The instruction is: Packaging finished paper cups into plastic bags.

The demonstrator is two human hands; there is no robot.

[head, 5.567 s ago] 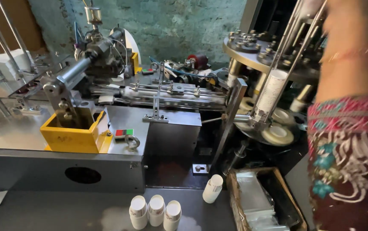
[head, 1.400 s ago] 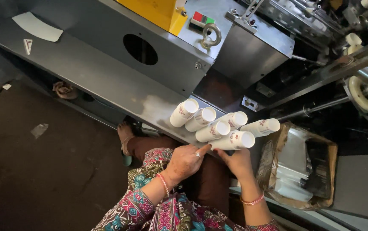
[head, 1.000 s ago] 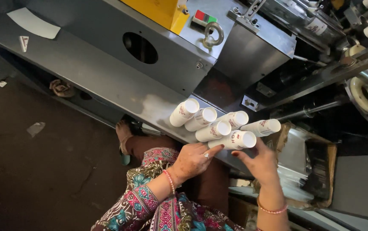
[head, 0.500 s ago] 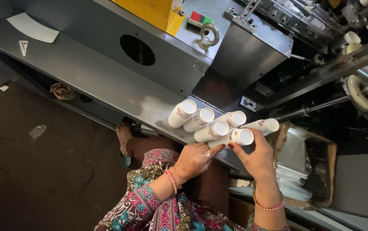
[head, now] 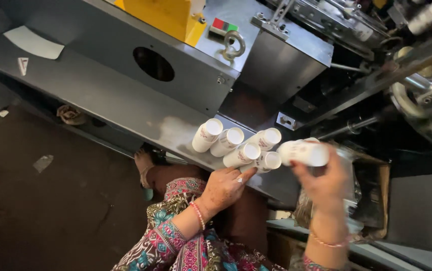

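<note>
Since half a second ago the right hand (head: 321, 183) has lifted 1 stack of white paper cups (head: 304, 153) clear of the row, its grip closed around it. The left hand (head: 223, 188) rests at 6 o'clock of the remaining 5 stacks (head: 236, 145), fingertips touching the nearest, grip loose. These still lie on the grey worktop (head: 125, 108). At 12 o'clock sits a yellow box (head: 168, 17).

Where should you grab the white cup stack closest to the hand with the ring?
Around its middle, coming from the near, open side beside the left hand. That white cup stack is a round tube, leaning, with other stacks crowding its far side. Wrapping the fingers round the body probably suits best.
</note>
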